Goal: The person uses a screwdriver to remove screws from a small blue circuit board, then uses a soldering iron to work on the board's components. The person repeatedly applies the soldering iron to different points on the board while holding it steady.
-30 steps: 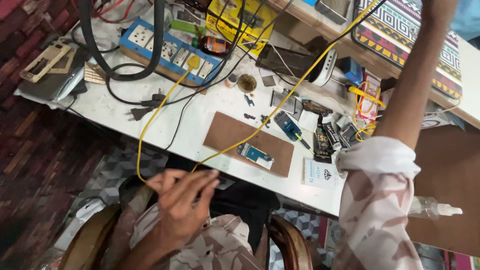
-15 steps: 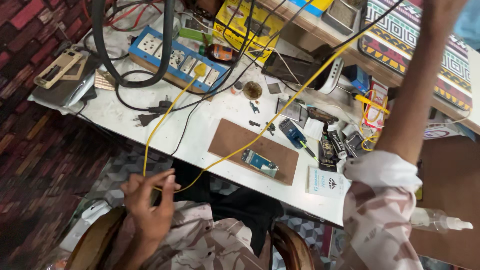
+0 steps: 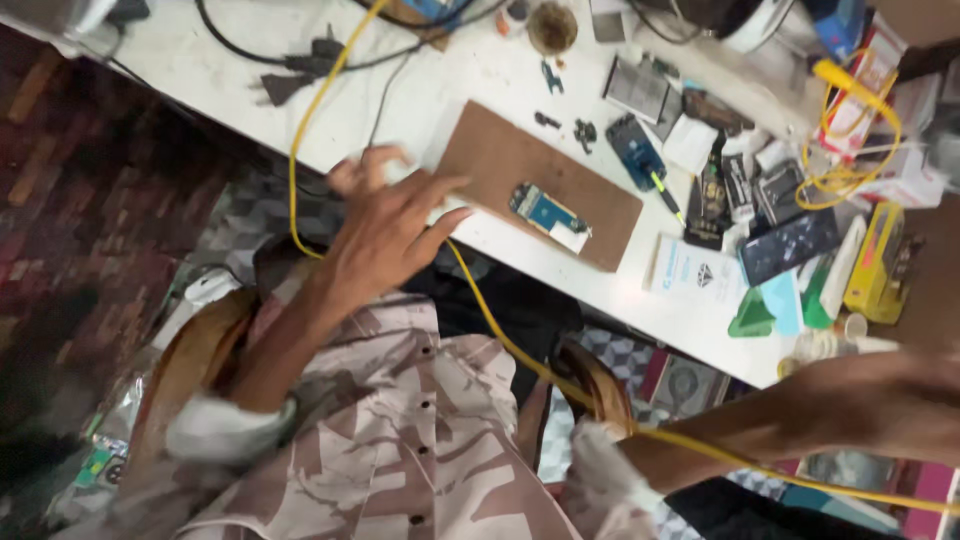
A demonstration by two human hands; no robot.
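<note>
Near bench [image 3: 470, 70] front edge, left hand [image 3: 385, 225] spread, fingers [image 3: 440, 187] wide, tips touching brown board [image 3: 535, 180] corner; yellow cable [image 3: 300, 150] runs just beneath hand, not gripped. Small blue circuit board [image 3: 545, 210] lies on brown board, apart from fingers. Right hand [image 3: 900, 410] low at right, blurred; cable crosses it, grip cannot tell. Judgement: cable light, limp, smooth, likely to slide; pinch it close to hand. Brown board thin, stiff, light; lift by edge. Circuit board fragile; hold by rims.
</note>
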